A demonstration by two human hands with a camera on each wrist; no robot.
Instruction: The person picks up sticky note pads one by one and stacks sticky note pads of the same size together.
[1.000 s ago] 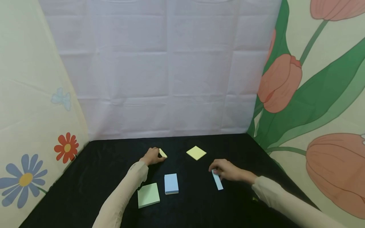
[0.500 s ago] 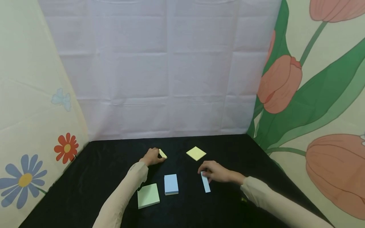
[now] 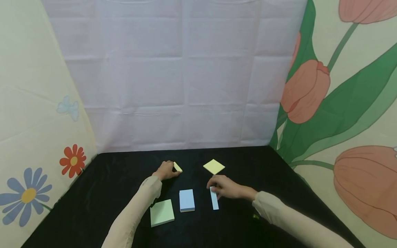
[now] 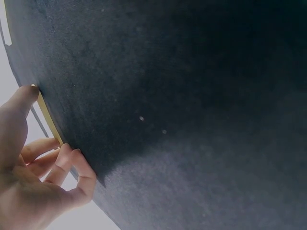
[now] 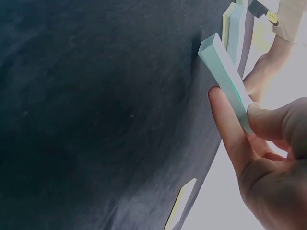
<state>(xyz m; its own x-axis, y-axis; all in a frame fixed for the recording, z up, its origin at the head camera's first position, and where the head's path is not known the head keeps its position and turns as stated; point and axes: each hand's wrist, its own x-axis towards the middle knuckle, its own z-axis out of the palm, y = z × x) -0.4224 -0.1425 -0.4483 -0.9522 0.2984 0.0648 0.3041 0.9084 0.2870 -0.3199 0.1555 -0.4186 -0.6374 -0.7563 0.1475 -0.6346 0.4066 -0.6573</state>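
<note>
My right hand [image 3: 227, 187] pinches a narrow light-blue sticky note pad [image 3: 214, 198] by its far end, thumb on one side and fingers on the other. In the right wrist view that blue pad [image 5: 223, 72] juts out past the fingertips, raised off the dark cloth. My left hand [image 3: 164, 171] is at the back left and grips a yellow sticky note pad [image 3: 177, 167] that lies on the cloth. Thumb and fingers sit at opposite ends of this yellow pad [image 4: 50, 117] in the left wrist view; the hand partly hides it from the head.
Between the arms lies a thicker blue pad [image 3: 186, 199], with a square green pad [image 3: 162, 213] to its left. A yellow square pad [image 3: 214, 166] lies cornerwise behind my right hand. Black cloth [image 3: 124, 193] covers the table, and a white sheet [image 3: 183, 86] hangs behind it.
My right hand has moved left with the narrow blue pad, coming closer to the thicker blue one. The left hand has stayed at the yellow pad.
</note>
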